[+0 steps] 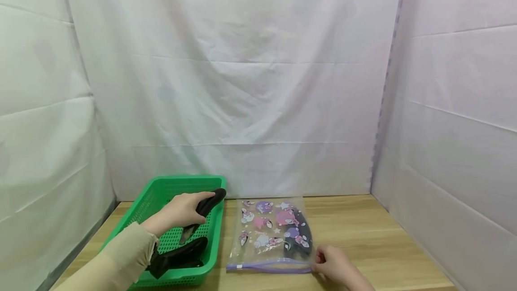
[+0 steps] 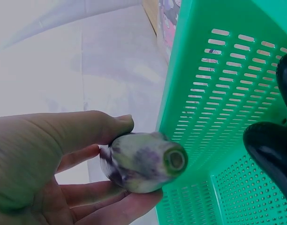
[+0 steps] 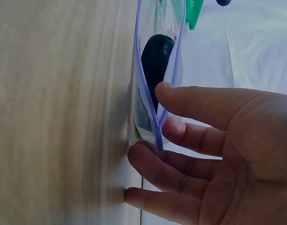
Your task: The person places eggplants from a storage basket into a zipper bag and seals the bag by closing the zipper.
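My left hand (image 1: 179,213) grips a dark eggplant (image 1: 212,202) above the green basket (image 1: 220,232). In the left wrist view the stem end of this eggplant (image 2: 144,161) faces the camera, blurred, between thumb and fingers. More dark eggplants (image 1: 191,251) lie in the basket. To its right a clear zip bag (image 1: 251,253) with printed cartoon figures lies flat, its purple zip edge towards me and parted. Inside the bag, along its right side, is another eggplant (image 3: 156,55). My right hand (image 1: 334,265) holds the right corner of the bag's mouth between thumb and fingers.
The wooden table (image 1: 363,237) extends to the right of the bag. White cloth (image 1: 242,102) hangs behind the table and along both sides. The basket's raised wall (image 2: 181,93) stands between the eggplants in it and the bag.
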### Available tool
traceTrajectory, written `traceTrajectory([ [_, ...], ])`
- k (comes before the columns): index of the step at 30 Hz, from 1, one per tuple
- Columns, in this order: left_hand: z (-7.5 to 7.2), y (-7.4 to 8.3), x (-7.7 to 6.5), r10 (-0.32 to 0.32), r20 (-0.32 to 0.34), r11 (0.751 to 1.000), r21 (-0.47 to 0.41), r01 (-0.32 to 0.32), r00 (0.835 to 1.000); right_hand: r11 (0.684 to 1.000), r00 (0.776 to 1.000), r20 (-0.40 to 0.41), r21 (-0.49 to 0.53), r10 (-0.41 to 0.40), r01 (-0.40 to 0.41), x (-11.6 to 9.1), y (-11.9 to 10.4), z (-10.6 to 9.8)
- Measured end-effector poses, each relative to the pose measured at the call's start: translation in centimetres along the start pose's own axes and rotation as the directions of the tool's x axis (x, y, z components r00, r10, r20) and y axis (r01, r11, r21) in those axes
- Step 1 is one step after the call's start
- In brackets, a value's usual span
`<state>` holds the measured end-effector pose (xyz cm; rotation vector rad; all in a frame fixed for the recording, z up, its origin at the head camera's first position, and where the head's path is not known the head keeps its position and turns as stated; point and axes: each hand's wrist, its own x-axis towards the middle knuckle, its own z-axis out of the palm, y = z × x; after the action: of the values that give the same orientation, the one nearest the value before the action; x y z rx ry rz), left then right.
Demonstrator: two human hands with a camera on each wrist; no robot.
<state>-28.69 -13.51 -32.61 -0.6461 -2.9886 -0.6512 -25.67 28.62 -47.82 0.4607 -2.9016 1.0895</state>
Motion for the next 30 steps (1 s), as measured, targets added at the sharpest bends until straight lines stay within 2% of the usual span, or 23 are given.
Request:
traceTrajectory([
  [9,0.1,0.4,0.5,-0.002,0.008,1.0,0.004,0.002,1.0,1.0,1.0,-0.019,-0.004,-0.02,0.02,-0.2,-0.4,0.0],
  [16,0.3,0.6,0.7,0.009,0.028,1.0,-0.011,-0.009,1.0,1.0,1.0,-0.012,-0.003,-0.005,0.005,-0.2,-0.5,-0.1],
  [23,0.5,1.0,0.8,-0.002,0.034,1.0,-0.013,0.002,0.999,0.999,0.999,-0.016,-0.015,-0.033,0.032,-0.1,-0.6,-0.1],
  [30,0.6,1.5,0.9,-0.003,0.042,1.0,-0.001,0.003,0.999,0.999,1.0,-0.024,-0.035,-0.016,0.015,-0.1,-0.7,-0.2],
])
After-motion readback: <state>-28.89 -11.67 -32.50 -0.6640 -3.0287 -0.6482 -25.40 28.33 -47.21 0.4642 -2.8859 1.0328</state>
